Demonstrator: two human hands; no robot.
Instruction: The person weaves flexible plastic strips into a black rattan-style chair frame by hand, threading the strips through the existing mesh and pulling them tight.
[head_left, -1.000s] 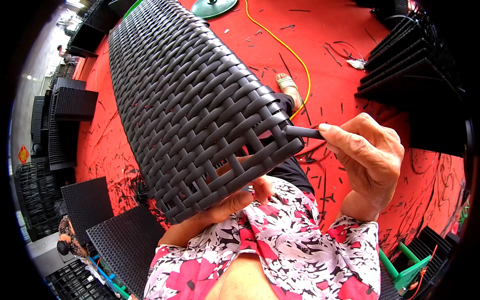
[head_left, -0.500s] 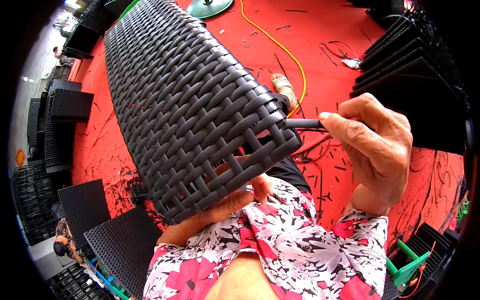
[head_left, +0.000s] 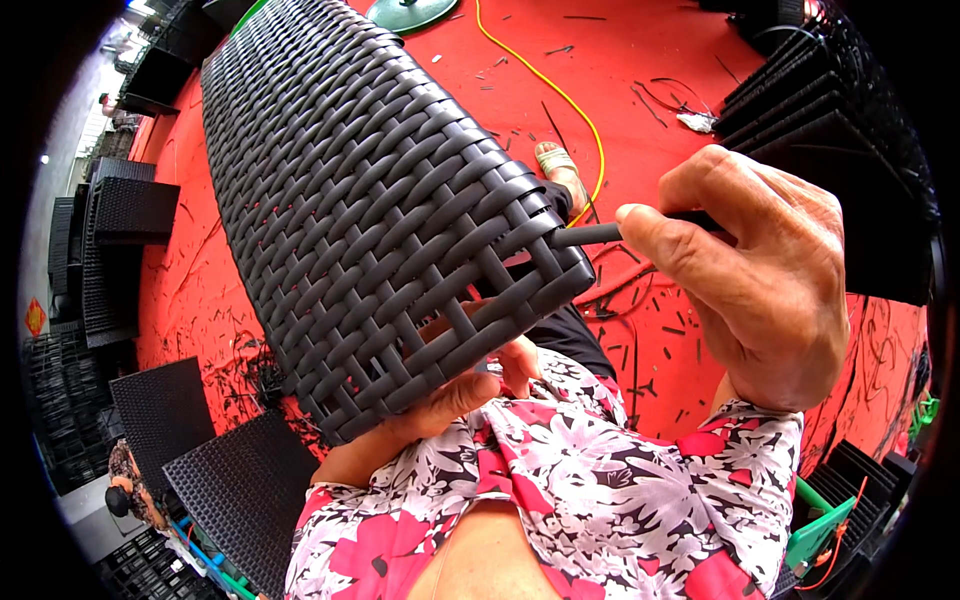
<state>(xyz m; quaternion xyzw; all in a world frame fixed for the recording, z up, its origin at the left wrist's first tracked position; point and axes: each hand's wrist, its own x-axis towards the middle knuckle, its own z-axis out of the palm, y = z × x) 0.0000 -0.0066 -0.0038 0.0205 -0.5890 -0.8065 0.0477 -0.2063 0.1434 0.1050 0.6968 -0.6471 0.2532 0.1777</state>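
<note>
A dark grey woven rattan panel [head_left: 370, 190] slants across the left and middle, its near end close to my chest. Open gaps in the weave show along that near end. Beneath this end, my left hand [head_left: 455, 400] supports the panel, its fingers curled against the underside and partly hidden. My right hand [head_left: 750, 260], to the right of the panel's corner, is closed in a pinch. Between thumb and fingers it holds a flat dark plastic strip [head_left: 588, 235] that runs out from the weave at the right edge.
Scraps of strip litter the red floor [head_left: 660, 330]. A yellow cable [head_left: 560, 85] curves past a sandalled foot [head_left: 560, 165]. Dark panels [head_left: 800, 130] are stacked at the right; more woven panels [head_left: 245, 495] stand at the lower left. A round green base [head_left: 412, 12] is at the top.
My right hand has moved right and slightly up, and the strip now reaches past the thumb into the hand. The panel has shifted a little to the left.
</note>
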